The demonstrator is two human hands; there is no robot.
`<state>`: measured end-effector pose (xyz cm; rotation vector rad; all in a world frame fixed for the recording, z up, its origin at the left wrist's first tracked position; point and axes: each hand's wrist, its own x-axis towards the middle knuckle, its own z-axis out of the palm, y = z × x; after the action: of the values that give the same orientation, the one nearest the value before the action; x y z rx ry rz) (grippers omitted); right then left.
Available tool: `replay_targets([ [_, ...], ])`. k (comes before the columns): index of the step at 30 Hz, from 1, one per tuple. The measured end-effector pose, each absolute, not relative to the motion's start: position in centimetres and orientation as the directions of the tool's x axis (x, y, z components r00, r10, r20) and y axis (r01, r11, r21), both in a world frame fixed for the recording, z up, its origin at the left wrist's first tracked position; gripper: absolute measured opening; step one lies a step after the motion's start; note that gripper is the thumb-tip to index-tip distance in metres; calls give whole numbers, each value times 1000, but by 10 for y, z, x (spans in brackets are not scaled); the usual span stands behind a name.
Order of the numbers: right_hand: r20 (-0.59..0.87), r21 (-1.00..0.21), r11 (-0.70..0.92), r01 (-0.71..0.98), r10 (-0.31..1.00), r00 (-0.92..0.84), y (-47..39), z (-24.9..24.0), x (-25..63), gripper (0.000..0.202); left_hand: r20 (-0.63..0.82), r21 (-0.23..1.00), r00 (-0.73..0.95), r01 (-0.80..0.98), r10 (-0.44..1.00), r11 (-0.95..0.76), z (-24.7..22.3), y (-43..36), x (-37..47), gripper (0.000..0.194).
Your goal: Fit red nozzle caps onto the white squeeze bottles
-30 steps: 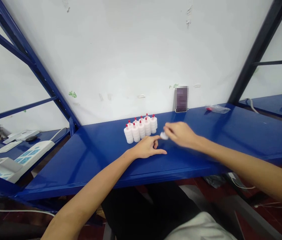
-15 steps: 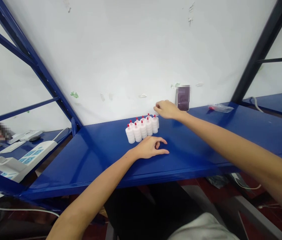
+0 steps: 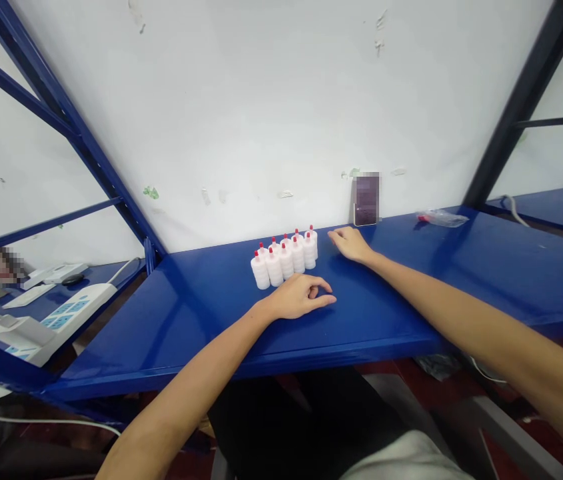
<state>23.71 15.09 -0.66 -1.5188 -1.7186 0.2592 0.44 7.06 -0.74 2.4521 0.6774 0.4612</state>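
Observation:
Several white plastic bottles (image 3: 286, 261) with red pointed caps stand upright in two close rows on the blue table (image 3: 201, 300). My left hand (image 3: 298, 295) rests on the table just in front of them, thumb and fingers apart with nothing between. Right of the bottles lies my right hand (image 3: 352, 243), clear of them and nearest the back right bottle (image 3: 312, 240). Its fingers are loosely bent, with a small gap visible, and I see nothing in it. My left hand partly covers the bottom of the front row.
A phone (image 3: 366, 199) leans against the white wall behind my right hand. Farther right lies a clear plastic bag (image 3: 442, 218) with something red inside. Blue frame bars rise at the left, beside a white power strip (image 3: 68, 313) on the neighbouring table.
My right hand has moved right and down from the back right bottle, which now stands uncovered in its row. My left hand has stayed nearly still.

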Motion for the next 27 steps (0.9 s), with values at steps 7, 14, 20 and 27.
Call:
replay_targets([
  [7,386,-813,308,494,920,63,160,-14,222,32,197,526,813,384,548,-759,-9,73,5,31],
  [14,496,-849,508,145,861,-111,154,-14,197,39,199,502,823,381,533,-776,-8,73,4,33],
  [20,640,-686,608,400,766,-67,152,-14,207,27,162,558,880,291,447,-777,-3,73,1,40],
  [27,641,-565,555,611,761,-98,127,-1,232,25,167,594,883,265,439,-760,-1,73,-5,37],
])
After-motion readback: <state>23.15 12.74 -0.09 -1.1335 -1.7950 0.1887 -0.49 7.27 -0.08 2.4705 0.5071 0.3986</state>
